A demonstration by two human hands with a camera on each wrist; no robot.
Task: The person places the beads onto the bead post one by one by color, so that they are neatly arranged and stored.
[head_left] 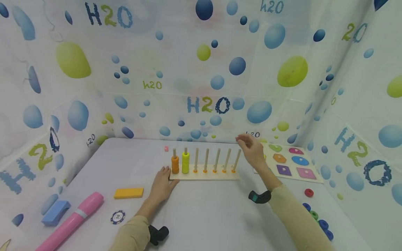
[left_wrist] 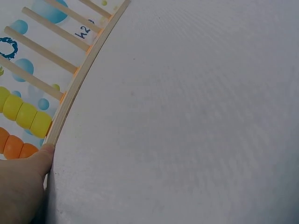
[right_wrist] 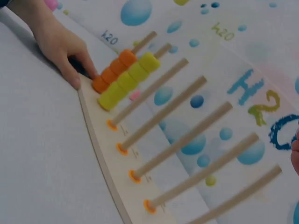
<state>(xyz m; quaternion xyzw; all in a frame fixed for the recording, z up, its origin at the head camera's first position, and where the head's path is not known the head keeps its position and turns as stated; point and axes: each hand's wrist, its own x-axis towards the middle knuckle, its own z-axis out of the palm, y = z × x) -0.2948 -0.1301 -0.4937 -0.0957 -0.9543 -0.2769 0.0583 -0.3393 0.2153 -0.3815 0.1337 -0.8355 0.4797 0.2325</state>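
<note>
A wooden peg board [head_left: 204, 176] with a row of upright pegs stands toward the back of the table. Orange beads [head_left: 175, 164] are stacked on its leftmost peg and yellow beads [head_left: 185, 162] on the one beside it; the other pegs are bare. My left hand [head_left: 161, 186] holds the board's left end, thumb along the front edge, as the right wrist view also shows. Raised by the top of the rightmost peg [head_left: 237, 160] is my right hand [head_left: 252, 150], its fingers loosely bent and nothing visible in them. Only a fingertip [right_wrist: 295, 156] of it shows in the right wrist view.
A shape board [head_left: 299, 170] lies at right, with a red bead [head_left: 309, 192] and several blue and green beads [head_left: 323, 224] nearer. At left are a yellow block [head_left: 128, 193], a poker chip [head_left: 117, 217], a pink tube [head_left: 70, 223] and a blue block [head_left: 56, 212].
</note>
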